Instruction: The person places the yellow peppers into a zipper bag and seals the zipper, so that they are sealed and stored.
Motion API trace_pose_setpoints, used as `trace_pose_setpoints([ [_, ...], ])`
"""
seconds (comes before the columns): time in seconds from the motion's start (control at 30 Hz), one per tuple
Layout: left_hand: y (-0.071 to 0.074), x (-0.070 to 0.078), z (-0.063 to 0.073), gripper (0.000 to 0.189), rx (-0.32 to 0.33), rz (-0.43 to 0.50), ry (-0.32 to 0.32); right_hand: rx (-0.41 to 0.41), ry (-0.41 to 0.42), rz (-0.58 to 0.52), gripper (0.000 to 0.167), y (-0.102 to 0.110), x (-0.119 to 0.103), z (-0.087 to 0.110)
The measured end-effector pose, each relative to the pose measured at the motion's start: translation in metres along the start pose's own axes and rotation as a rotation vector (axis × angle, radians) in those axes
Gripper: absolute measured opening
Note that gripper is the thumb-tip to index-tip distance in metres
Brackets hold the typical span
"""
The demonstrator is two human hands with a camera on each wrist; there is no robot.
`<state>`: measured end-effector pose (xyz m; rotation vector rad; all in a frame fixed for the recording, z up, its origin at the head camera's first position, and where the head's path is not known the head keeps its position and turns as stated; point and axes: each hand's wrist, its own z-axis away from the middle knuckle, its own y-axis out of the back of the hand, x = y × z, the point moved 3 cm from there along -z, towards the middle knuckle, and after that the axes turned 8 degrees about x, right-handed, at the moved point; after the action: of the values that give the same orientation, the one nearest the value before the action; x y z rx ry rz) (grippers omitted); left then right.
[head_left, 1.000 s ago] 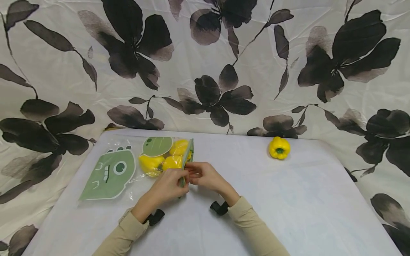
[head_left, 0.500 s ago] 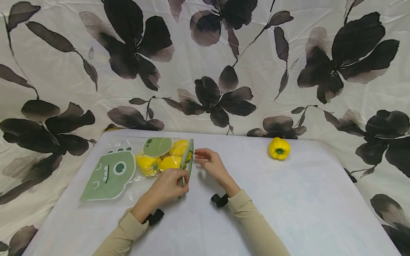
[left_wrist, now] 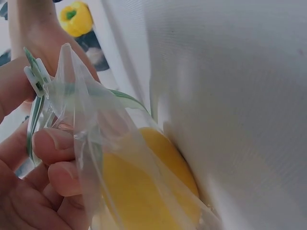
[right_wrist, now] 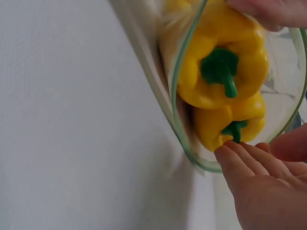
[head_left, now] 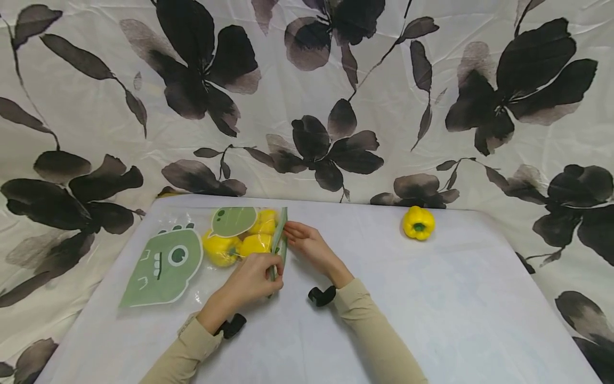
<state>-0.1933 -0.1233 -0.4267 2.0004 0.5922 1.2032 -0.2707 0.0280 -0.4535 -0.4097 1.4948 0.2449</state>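
Note:
In the head view, my left hand [head_left: 256,274] pinches the green-edged mouth of a clear zip bag [head_left: 200,277] printed with a green cartoon monster. A white slider [left_wrist: 37,79] sits on its green edge, between my left fingers. Several yellow bell peppers [head_left: 223,250] lie inside the bag. My right hand [head_left: 312,248] is at the far part of the mouth. In the right wrist view, its fingers [right_wrist: 249,160] are fairly straight, with fingertips right at the rim beside the lower pepper's green stem [right_wrist: 235,128]. The mouth gapes in this view.
One more yellow bell pepper [head_left: 418,223] stands at the back right of the white-covered table [head_left: 460,298]. Behind the table hangs a white cloth [head_left: 268,90] with dark flowers. A black wrist camera [head_left: 321,296] is on the right wrist.
My right hand has left the spot beside my left hand, moved up along the bag's mouth, then left against its edge. The left hand keeps its pinch. The peppers shifted slightly left.

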Motion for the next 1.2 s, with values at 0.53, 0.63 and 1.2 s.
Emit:
trace_pose_setpoints([
  [0.53,0.004,0.002,0.0,0.016,0.01,-0.012,0.026,-0.025,0.115,0.306,0.053,0.015,-0.032,0.022],
  [0.63,0.004,0.002,0.0,0.018,0.01,-0.017,0.028,0.017,0.167,0.384,0.053,0.028,-0.043,0.026],
  [1.2,0.002,0.003,0.001,0.019,0.011,-0.03,0.026,1.128,-0.035,0.939,0.079,0.215,-0.067,0.078],
])
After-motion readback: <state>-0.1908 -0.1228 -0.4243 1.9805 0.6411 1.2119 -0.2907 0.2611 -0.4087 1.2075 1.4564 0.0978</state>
